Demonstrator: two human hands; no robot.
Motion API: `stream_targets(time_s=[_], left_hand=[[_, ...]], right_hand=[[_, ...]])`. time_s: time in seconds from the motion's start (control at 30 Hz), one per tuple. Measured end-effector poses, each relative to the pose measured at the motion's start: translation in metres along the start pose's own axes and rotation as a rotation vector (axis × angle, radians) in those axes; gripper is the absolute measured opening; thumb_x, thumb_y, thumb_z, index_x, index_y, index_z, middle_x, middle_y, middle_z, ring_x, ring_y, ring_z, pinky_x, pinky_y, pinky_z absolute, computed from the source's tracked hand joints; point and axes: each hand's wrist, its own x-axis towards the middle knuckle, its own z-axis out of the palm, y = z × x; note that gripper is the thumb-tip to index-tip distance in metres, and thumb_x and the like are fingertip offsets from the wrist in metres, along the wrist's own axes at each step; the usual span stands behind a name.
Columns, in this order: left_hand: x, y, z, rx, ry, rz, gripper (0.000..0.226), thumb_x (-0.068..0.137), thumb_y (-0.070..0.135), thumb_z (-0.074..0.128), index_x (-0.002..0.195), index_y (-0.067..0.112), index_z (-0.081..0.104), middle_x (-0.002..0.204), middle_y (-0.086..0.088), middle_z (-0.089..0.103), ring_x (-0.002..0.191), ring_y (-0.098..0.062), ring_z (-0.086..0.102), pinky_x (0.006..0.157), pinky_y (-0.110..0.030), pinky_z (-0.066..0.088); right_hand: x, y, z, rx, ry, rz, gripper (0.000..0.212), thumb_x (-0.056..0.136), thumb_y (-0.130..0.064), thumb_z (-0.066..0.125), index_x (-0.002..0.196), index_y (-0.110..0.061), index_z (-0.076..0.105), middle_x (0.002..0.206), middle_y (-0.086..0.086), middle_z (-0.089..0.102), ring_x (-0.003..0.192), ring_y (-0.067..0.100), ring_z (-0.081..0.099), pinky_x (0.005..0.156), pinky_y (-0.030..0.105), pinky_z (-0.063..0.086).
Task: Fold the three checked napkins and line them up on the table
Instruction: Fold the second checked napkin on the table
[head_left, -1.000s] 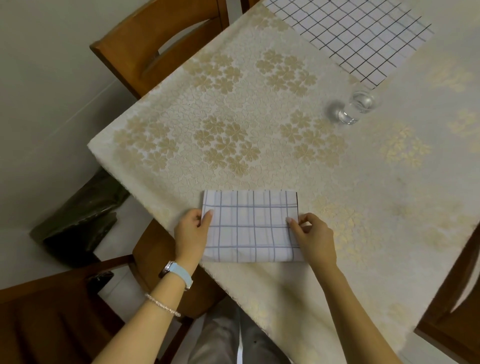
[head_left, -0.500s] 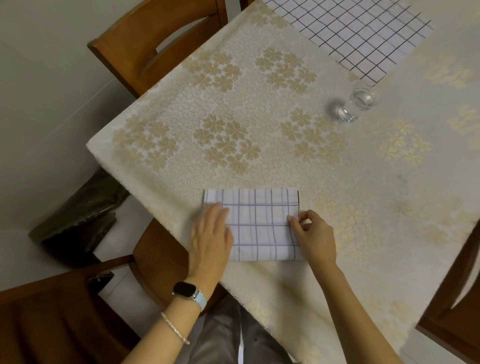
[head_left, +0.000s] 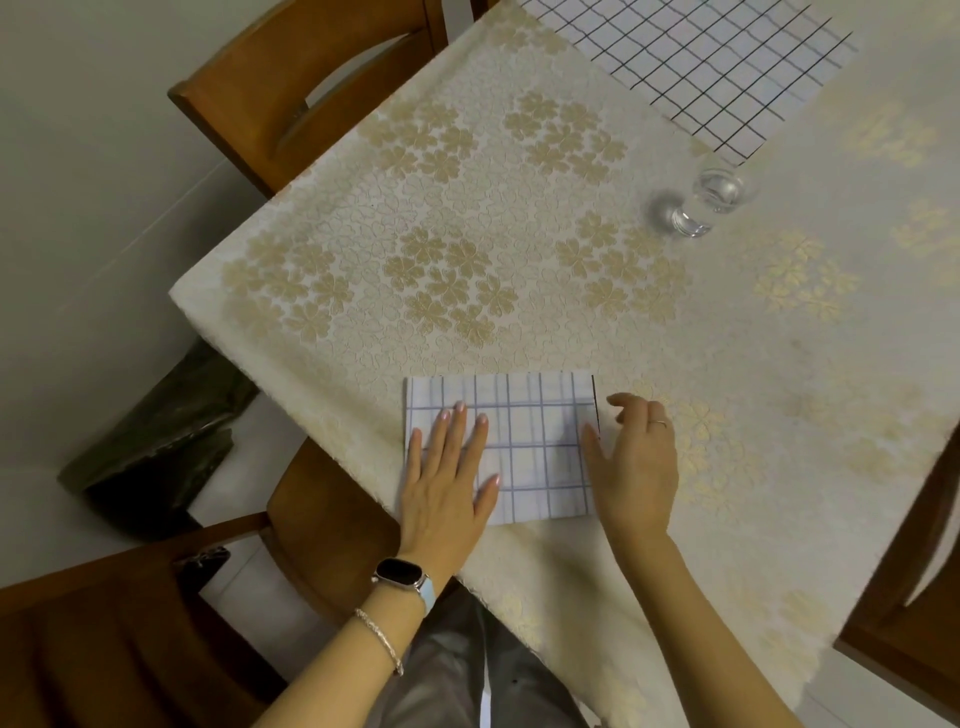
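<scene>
A folded napkin (head_left: 530, 415) with pale blue checks lies flat near the table's front edge. My left hand (head_left: 447, 478) rests palm down on its left part, fingers spread. At the napkin's right edge is my right hand (head_left: 636, 462), fingers apart and holding nothing; its thumb is at the edge. A second napkin (head_left: 696, 67), white with black checks, lies unfolded at the far side of the table. No third napkin is in view.
The table wears a cream cloth (head_left: 519, 249) with gold flowers. A clear glass (head_left: 704, 205) stands at the right rear, close to the black-checked napkin. Wooden chairs stand at the far left (head_left: 311, 88), near left (head_left: 156, 623) and right (head_left: 909, 597).
My left hand went from pinching the napkin's left edge to lying flat on it. My right hand let go of the right edge and opened.
</scene>
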Motion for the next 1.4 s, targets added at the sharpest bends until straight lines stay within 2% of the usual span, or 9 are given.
stream_targets(time_s=[0.1,0.23,0.4,0.53,0.67,0.87,1.0,1.2,1.4], left_hand=[[0.0,-0.001,0.0,0.001,-0.002,-0.006,0.068,0.099,0.054,0.02,0.156,0.019,0.005,0.164,-0.011,0.001,0.152,-0.027,0.001,0.12,-0.052,0.015],[0.003,0.002,-0.001,0.037,-0.024,-0.003,0.071,0.095,0.05,0.023,0.156,0.017,0.006,0.164,-0.011,0.002,0.152,-0.027,0.001,0.12,-0.052,0.014],[0.004,0.002,-0.001,-0.002,0.003,-0.025,0.065,0.098,0.044,0.024,0.154,0.014,0.012,0.164,-0.009,0.008,0.151,-0.025,0.006,0.119,-0.051,0.018],[0.002,-0.005,-0.001,0.007,0.007,-0.03,0.072,0.098,0.058,0.017,0.156,0.018,0.008,0.164,-0.009,0.004,0.152,-0.024,0.004,0.121,-0.048,0.015],[-0.001,-0.023,-0.003,-0.017,0.028,-0.16,0.073,0.097,0.061,0.011,0.156,0.018,0.005,0.164,-0.008,0.002,0.152,-0.023,0.004,0.12,-0.051,0.014],[-0.003,-0.029,-0.007,-0.119,0.029,-0.132,0.069,0.099,0.057,0.014,0.156,0.019,0.009,0.164,-0.006,0.005,0.152,-0.02,0.005,0.121,-0.05,0.009],[-0.01,-0.035,-0.019,-0.519,0.126,-0.196,0.062,0.099,0.042,0.04,0.153,0.018,0.022,0.162,-0.004,0.017,0.15,-0.018,0.011,0.12,-0.041,0.017],[-0.051,-0.038,-0.039,-0.827,0.326,-0.583,0.039,0.087,0.014,0.068,0.124,0.017,0.054,0.116,-0.003,0.055,0.107,-0.017,0.055,0.085,-0.034,0.051],[-0.08,-0.028,-0.033,-0.971,0.179,-0.66,0.021,0.086,0.014,0.071,0.104,0.02,0.061,0.09,0.008,0.064,0.079,-0.008,0.062,0.066,-0.015,0.047]], right_hand=[[-0.012,-0.018,0.013,-0.002,0.059,-0.331,0.035,0.089,-0.008,0.065,0.123,-0.005,0.06,0.125,0.015,0.061,0.113,0.027,0.056,0.094,0.036,0.047],[-0.026,-0.027,0.054,-0.017,-0.176,-0.601,0.045,0.097,-0.017,0.043,0.141,-0.006,0.049,0.148,0.012,0.046,0.14,0.027,0.041,0.118,0.038,0.028],[-0.027,-0.018,0.07,-0.136,-0.352,-0.634,0.053,0.104,-0.032,0.025,0.155,-0.019,0.024,0.163,0.002,0.019,0.152,0.02,0.012,0.123,0.041,0.015],[-0.02,-0.004,0.061,-0.239,-0.361,-0.579,0.062,0.102,-0.048,0.022,0.157,-0.021,0.013,0.165,0.002,0.007,0.153,0.021,0.002,0.123,0.045,0.01],[-0.014,0.016,0.049,-0.279,-0.337,-0.468,0.064,0.103,-0.047,0.025,0.157,-0.021,0.003,0.166,0.001,-0.002,0.152,0.019,-0.006,0.124,0.044,0.007],[-0.012,0.02,0.047,-0.267,-0.356,-0.471,0.065,0.102,-0.049,0.022,0.157,-0.02,0.003,0.166,0.001,0.001,0.152,0.018,-0.006,0.124,0.045,0.009],[-0.011,0.019,0.039,-0.186,-0.361,-0.464,0.064,0.103,-0.048,0.027,0.157,-0.022,0.005,0.166,0.0,0.002,0.152,0.017,-0.006,0.124,0.042,0.004],[-0.04,0.006,0.019,-0.026,-0.246,-0.556,0.059,0.095,-0.018,0.06,0.149,-0.013,0.037,0.157,0.006,0.034,0.148,0.024,0.026,0.122,0.041,0.02],[-0.081,0.001,0.035,0.016,-0.396,-0.622,0.058,0.094,-0.022,0.057,0.149,-0.019,0.038,0.156,0.002,0.038,0.147,0.017,0.027,0.121,0.039,0.024]])
